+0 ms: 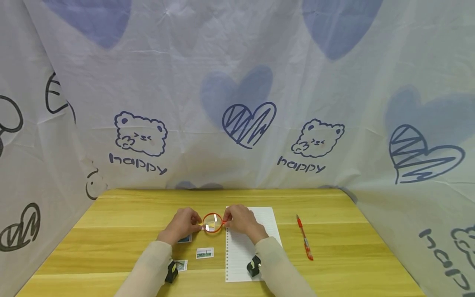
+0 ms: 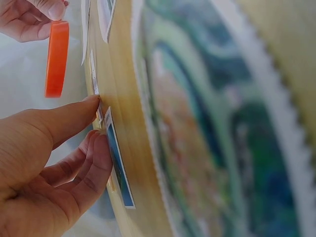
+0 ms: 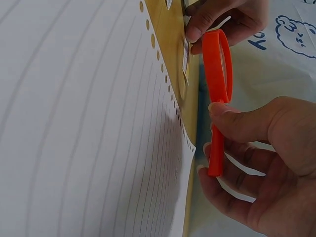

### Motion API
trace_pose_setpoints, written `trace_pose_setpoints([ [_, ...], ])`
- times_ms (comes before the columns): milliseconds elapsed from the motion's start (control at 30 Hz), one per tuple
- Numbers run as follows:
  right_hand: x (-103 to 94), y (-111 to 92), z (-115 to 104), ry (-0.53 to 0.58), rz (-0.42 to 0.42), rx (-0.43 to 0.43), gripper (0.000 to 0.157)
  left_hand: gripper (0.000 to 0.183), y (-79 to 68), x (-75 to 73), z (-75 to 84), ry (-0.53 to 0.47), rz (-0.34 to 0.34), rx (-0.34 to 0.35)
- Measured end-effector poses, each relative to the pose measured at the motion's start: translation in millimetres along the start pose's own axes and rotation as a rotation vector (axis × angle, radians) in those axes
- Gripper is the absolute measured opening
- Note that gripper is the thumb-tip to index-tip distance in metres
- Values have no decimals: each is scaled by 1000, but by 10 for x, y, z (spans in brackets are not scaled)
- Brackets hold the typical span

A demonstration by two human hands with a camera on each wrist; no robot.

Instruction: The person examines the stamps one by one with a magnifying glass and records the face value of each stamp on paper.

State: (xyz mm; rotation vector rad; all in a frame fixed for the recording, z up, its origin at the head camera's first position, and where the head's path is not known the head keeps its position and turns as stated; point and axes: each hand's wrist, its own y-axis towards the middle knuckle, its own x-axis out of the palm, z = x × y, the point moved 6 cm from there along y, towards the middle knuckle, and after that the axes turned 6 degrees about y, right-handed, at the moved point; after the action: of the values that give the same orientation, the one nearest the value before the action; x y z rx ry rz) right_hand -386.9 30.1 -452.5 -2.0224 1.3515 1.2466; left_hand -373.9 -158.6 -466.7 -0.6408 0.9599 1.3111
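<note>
Head view: both hands meet over the table [image 1: 326,231], left of centre. Right hand [image 1: 239,218] pinches the handle of a red magnifier [image 3: 213,74], thumb near the ring and the other fingers curled about the handle. The ring sits between the 2 hands, apart from the left fingertips in the left wrist view. Left hand [image 1: 182,225] has thumb and fingers drawn together, pinching the edge of a yellow stamp [image 1: 210,226], which I see through the lens. I cannot tell whether that stamp is clear of the table.

Surroundings: I count 3 more stamps from the head. The blue stamp [image 1: 184,239] is partly hidden by the left hand. The green stamp [image 1: 205,253] lies in plain sight, nearer me. The corner stamp [image 1: 181,265] is nearest, part-covered by the black left camera [image 1: 171,271]. In the left wrist view a large blurred stamp fills the right side; I cannot say which it is.

The lined sheet [image 1: 237,260] lies under the right hand and forearm, which block much of it from me; the right camera [image 1: 254,266] also overlaps it. A red pen [image 1: 305,239] lies to its right, well apart from both hands. Behind the table hangs a printed cloth [image 1: 178,82].
</note>
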Motion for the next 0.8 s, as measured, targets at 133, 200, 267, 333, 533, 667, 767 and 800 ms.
trace_pose_setpoints([
  [133,-42,-19,48,15,12,-13,10,14,-2,4,4,-7,-6,-1],
  [200,-83,-28,69,14,21,-27,11,14,-5,-1,8,-3,-12,-4],
  [267,-133,-41,85,14,29,-38,11,15,-6,-6,10,1,-16,-8],
  [333,-192,-60,103,13,37,-43,10,15,-10,-12,10,5,-20,-12],
  [533,-394,-173,173,36,55,-32,9,15,-11,-13,17,7,-12,2],
  [667,-515,-270,230,61,51,-21,8,12,-2,-1,6,4,-8,-9],
  [767,-588,-337,294,67,65,-9,9,11,5,5,-3,6,-7,-18],
  [800,-607,-356,320,65,73,-6,10,11,4,5,-8,3,-8,-24],
])
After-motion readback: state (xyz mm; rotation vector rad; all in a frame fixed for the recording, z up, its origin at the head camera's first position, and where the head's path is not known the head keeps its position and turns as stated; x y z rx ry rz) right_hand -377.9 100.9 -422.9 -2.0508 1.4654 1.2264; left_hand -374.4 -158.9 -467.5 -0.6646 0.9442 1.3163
